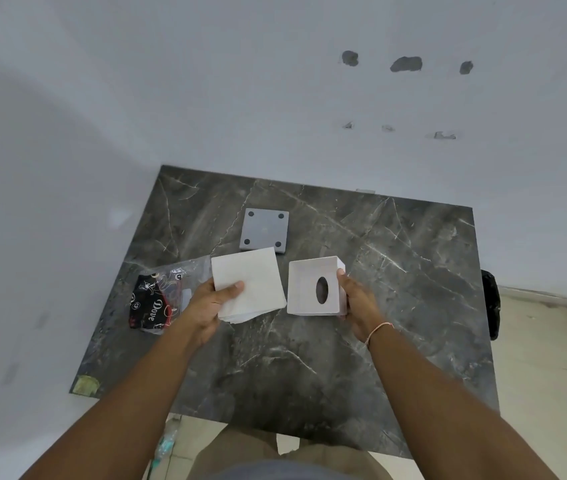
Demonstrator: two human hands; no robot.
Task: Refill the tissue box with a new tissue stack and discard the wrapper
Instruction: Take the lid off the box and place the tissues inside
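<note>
While gripping tissue stack (248, 285) in left hand (206, 306), thumb on top, steadying tissue box (315, 286) w/ right hand (355, 301) on table (310, 358). Box base (264, 231) off behind; wrapper (162, 299) lying left. Loading step prob. next: box interior facing up, stack squared, then slid in.

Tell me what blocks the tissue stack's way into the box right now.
Nothing visible lies between them. The left hand holds the tissue stack beside the tissue box, which the right hand grips. The grey base plate lies apart, behind both.
</note>
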